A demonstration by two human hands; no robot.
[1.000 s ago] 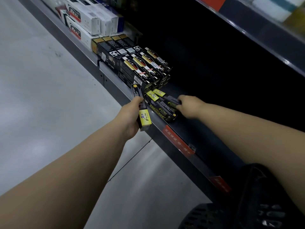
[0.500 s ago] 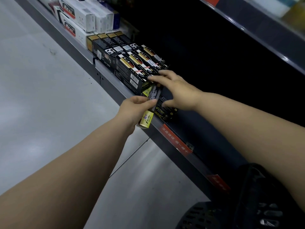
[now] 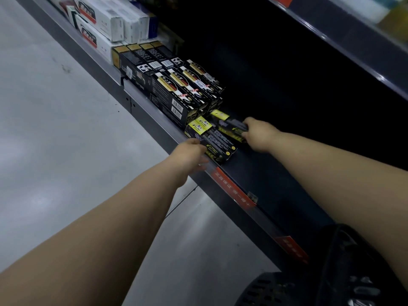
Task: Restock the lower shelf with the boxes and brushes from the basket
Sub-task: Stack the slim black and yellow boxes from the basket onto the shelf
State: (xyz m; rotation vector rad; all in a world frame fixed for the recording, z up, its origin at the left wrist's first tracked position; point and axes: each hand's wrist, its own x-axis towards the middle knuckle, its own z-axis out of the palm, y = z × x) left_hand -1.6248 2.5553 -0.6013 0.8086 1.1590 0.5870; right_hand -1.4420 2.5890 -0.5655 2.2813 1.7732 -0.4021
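- Fingers [image 3: 244, 129] of the right hand [image 3: 259, 135] curl round the rear box [image 3: 228, 124]; the left hand [image 3: 188, 152] touches the front box [image 3: 217, 140], grip unclear.
- The box held upright a second ago now lies on the lower shelf [image 3: 265, 173].
- Likely next: the basket [image 3: 276, 290].

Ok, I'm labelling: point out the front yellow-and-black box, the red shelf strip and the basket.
front yellow-and-black box [image 3: 217, 140]: head view, top face.
red shelf strip [image 3: 231, 188]: head view, its middle.
basket [image 3: 265, 291]: head view, perforated wall.
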